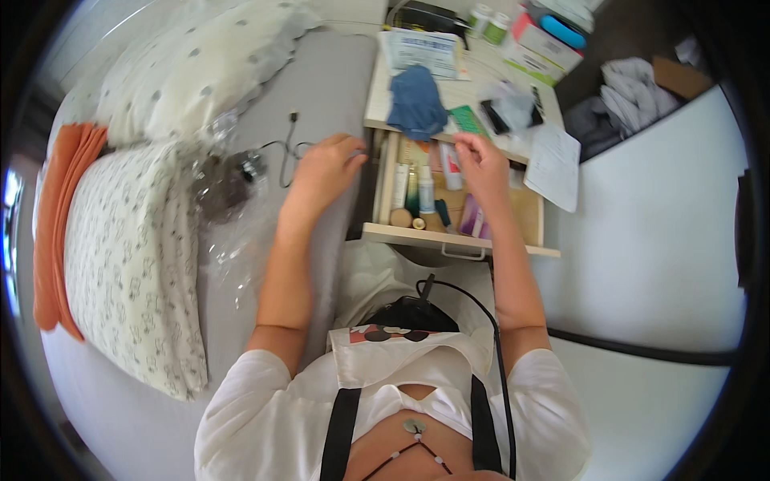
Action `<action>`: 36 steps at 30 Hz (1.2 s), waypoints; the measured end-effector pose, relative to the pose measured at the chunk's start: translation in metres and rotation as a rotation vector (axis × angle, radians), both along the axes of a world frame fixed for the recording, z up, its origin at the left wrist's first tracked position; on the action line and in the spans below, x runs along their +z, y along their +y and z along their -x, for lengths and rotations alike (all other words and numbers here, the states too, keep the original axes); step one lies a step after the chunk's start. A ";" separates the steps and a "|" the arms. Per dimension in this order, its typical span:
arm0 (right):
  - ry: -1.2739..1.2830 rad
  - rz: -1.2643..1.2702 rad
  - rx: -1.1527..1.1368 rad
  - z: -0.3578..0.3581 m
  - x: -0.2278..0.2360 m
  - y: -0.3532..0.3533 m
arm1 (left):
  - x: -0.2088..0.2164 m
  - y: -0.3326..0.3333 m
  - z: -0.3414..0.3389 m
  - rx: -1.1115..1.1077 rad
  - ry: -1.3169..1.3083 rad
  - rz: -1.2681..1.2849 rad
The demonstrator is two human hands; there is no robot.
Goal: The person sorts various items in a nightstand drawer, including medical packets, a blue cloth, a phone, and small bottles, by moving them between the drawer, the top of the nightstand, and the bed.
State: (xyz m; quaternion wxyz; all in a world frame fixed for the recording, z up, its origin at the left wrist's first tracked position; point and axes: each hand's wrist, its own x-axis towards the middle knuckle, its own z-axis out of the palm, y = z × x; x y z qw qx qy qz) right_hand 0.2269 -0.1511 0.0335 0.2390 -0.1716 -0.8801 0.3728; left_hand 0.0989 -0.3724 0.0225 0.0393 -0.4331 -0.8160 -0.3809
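My left hand [327, 170] hovers by the edge of the bed, just left of the pulled-out drawer [417, 235]. Its fingers are bent, the thumb stands apart, and I see nothing in them. Over the drawer's right half is my right hand [484, 166], with fingertips drawn together near the tabletop's front edge; whatever they may pinch does not show. Inside the drawer lie a white tube with red print [451, 170], a white bottle [426, 192], a dark green bottle with gold [412, 191] and a purple packet [472, 215]. My right forearm hides part of the drawer.
On the tabletop are a blue cloth [417, 103], a green packet [466, 120], a dark phone [494, 118] and papers [553, 166]. The bed at left bears a charging cable [286, 152], clear plastic wrapping [228, 188] and folded bedding [132, 256]. A black cable [497, 337] hangs beside my body.
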 end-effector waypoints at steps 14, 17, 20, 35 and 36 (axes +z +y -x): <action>-0.042 -0.835 0.066 0.090 -0.040 0.004 | -0.016 -0.011 0.013 0.075 0.113 0.063; -0.070 -0.804 0.043 0.090 -0.042 0.018 | -0.026 -0.021 0.027 0.230 0.090 0.124; -0.093 -0.800 0.024 0.091 -0.042 0.017 | -0.020 -0.029 0.035 0.397 0.068 0.153; -0.008 -0.855 0.013 0.086 -0.046 0.007 | -0.025 -0.014 0.024 0.252 0.121 0.092; 0.010 -0.867 0.021 0.085 -0.041 0.000 | -0.025 -0.014 0.023 0.257 0.116 0.091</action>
